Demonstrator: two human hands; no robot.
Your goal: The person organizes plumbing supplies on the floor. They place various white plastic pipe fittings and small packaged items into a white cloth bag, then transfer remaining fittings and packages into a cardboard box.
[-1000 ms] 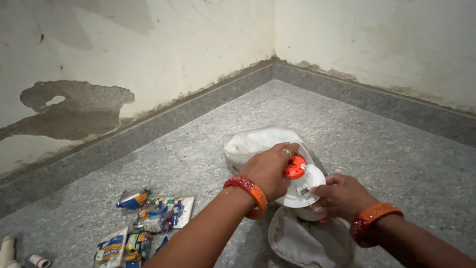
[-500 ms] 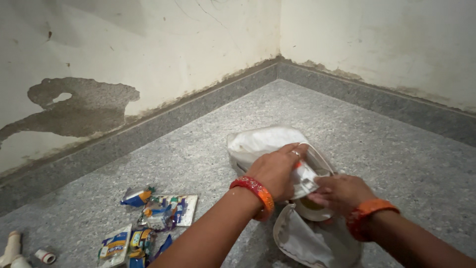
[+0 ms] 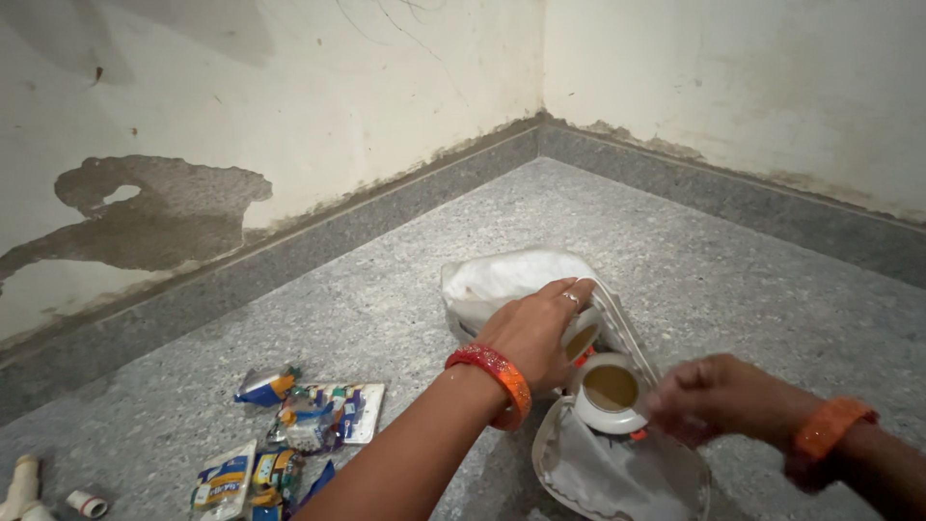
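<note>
My left hand, with an orange bangle on the wrist, is closed over a white round fitting with a tan inside and a small orange part below it. It holds the fitting above a white cloth bag lying on the grey stone floor. A second white round cup with a brownish inside rests at the bag's open mouth. My right hand is blurred, just right of that cup with its fingertips near the rim. Whether it grips anything is unclear.
Several small colourful packets lie on the floor to the left. White pipe fittings and a small white cap sit at the bottom left. Stained walls meet in a corner behind the bag.
The white disc with the orange part has come apart or turned, showing two tan-lined round pieces. My right hand has slid right, away from my left, which stays on the bag.
</note>
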